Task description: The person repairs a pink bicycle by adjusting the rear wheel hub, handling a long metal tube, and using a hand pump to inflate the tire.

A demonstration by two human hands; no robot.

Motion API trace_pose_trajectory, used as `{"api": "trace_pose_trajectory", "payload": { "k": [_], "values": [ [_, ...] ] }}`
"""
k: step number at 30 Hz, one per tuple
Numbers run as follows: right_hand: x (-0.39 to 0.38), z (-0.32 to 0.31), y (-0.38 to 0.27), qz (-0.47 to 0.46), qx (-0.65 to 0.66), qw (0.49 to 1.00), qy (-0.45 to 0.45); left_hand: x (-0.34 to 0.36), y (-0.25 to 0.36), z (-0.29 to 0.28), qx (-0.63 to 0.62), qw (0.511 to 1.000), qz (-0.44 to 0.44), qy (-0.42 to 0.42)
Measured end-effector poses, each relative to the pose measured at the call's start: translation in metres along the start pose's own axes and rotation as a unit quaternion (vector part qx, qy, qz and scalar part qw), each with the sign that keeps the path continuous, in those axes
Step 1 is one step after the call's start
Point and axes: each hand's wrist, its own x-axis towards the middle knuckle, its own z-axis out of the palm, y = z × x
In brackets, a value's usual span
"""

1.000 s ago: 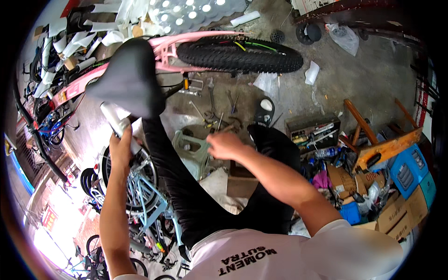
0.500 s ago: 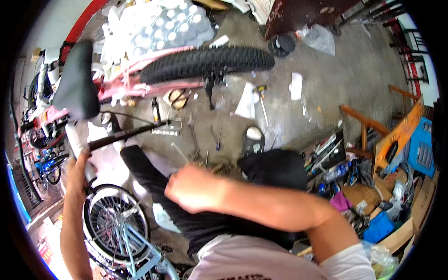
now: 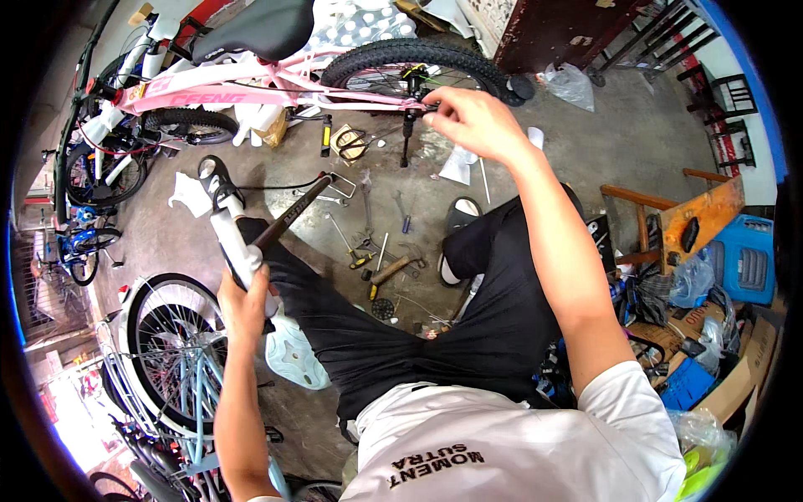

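Observation:
My left hand point(image 3: 244, 303) is wrapped round the white handle point(image 3: 237, 251) of a bicycle floor pump. Its dark barrel point(image 3: 293, 216) slopes down to a wire foot bracket near my shoe. My right arm is stretched forward, and my right hand point(image 3: 473, 121) is at the rear wheel hub of a pink bicycle point(image 3: 217, 94). Its thumb and fingers are curled together at the frame end there; whatever is between them is too small to make out. Beside the hand are the knobbly black rear tyre point(image 3: 368, 57) and a black kickstand point(image 3: 406, 144).
Screwdrivers, spanners and a hammer point(image 3: 391, 269) lie on the floor between my legs. A light blue bicycle point(image 3: 191, 376) is at the left. Wooden furniture point(image 3: 707, 222), a blue plastic case point(image 3: 744, 259) and a heap of bags and boxes stand at the right.
My right hand has moved from above my lap forward to the pink bicycle's rear hub. My left hand still grips the pump handle. The view has shifted.

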Motion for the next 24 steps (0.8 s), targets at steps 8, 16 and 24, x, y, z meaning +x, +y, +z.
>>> {"api": "trace_pose_trajectory", "payload": {
  "k": [8,16,24],
  "values": [
    [-0.044,-0.012,0.026,0.104,0.132,0.981,0.093,-0.087,-0.015,0.015,-0.229,0.972,-0.051,0.02],
    [-0.088,-0.055,-0.054,0.062,0.251,0.964,0.057,-0.088,-0.018,0.035,-0.156,0.987,-0.04,-0.01],
    [-0.148,-0.04,-0.048,0.14,0.303,0.943,0.001,-0.09,-0.013,0.045,-0.13,0.991,-0.024,-0.02]
  ]
}}
